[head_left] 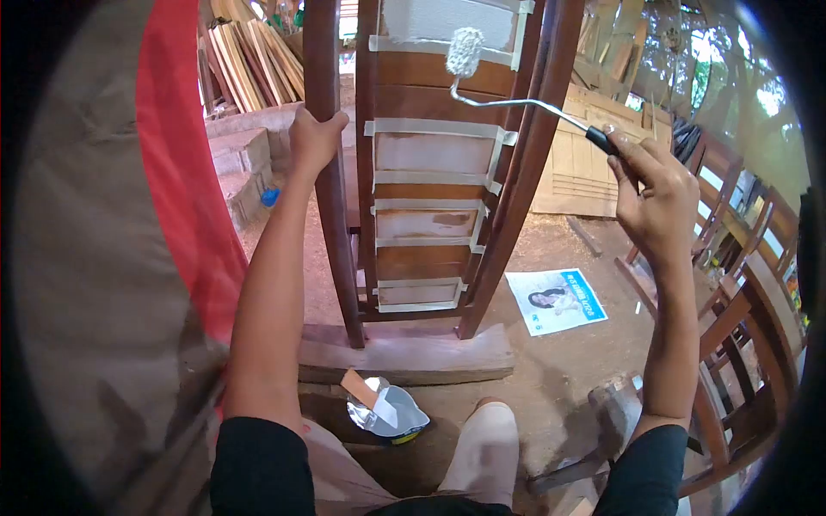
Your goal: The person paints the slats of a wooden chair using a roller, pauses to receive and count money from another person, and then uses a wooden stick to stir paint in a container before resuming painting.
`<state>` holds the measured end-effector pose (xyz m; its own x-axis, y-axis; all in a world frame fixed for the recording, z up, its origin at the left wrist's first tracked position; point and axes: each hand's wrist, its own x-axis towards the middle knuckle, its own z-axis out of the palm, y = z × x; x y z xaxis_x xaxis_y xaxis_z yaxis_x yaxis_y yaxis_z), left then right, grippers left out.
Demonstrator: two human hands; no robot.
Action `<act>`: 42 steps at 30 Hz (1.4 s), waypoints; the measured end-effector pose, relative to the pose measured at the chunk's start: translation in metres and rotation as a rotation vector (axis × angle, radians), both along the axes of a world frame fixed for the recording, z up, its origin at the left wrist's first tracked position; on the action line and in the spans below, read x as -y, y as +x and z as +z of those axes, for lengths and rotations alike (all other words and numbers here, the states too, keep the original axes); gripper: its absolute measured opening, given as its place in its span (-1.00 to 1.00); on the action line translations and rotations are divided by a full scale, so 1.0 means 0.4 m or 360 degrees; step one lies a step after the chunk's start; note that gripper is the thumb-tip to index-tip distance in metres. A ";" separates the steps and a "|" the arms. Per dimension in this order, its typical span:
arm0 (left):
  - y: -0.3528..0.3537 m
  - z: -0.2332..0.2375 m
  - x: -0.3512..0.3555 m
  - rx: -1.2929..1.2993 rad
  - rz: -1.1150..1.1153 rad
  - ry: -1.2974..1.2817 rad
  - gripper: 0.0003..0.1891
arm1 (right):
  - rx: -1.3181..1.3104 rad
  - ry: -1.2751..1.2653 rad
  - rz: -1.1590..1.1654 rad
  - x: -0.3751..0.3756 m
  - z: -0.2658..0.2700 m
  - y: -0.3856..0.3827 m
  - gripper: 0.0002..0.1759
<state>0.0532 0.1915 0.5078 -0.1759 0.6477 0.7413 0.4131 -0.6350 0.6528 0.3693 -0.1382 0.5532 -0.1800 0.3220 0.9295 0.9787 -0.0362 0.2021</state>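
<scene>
Head view, left hand [315, 142]: closed round the left upright [323, 60] of the wooden frame [422, 192]; if slackened, possible tipping or slipping on the beam [413, 359] below.
Right hand [658, 193]: fingers wrapped about the black handle [601, 140] of the paint roller [465, 52].
Roller head: up and left of the right hand, before the pale top panel [422, 17], contact unclear; if overloaded, likely drips on brown wood.
Masking tape [439, 127]: left of the right hand; if poorly stuck, probable paint creep underneath.
Paint container [403, 413]: below and between both hands; if kicked, likely spillage.
</scene>
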 end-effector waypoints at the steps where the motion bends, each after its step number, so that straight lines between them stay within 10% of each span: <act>1: 0.000 0.001 -0.001 -0.0009 0.0026 -0.0018 -0.45 | -0.0003 -0.0036 0.0023 0.005 -0.012 -0.001 -0.66; 20: 0.002 -0.001 0.004 -0.0048 0.0129 0.0070 -0.46 | 0.0101 -0.0292 0.0029 -0.041 -0.281 0.050 -0.60; 42: -0.001 0.002 0.021 -0.0092 0.0105 -0.0009 -0.43 | 0.0066 -0.0262 -0.0200 -0.060 -0.251 0.042 -0.64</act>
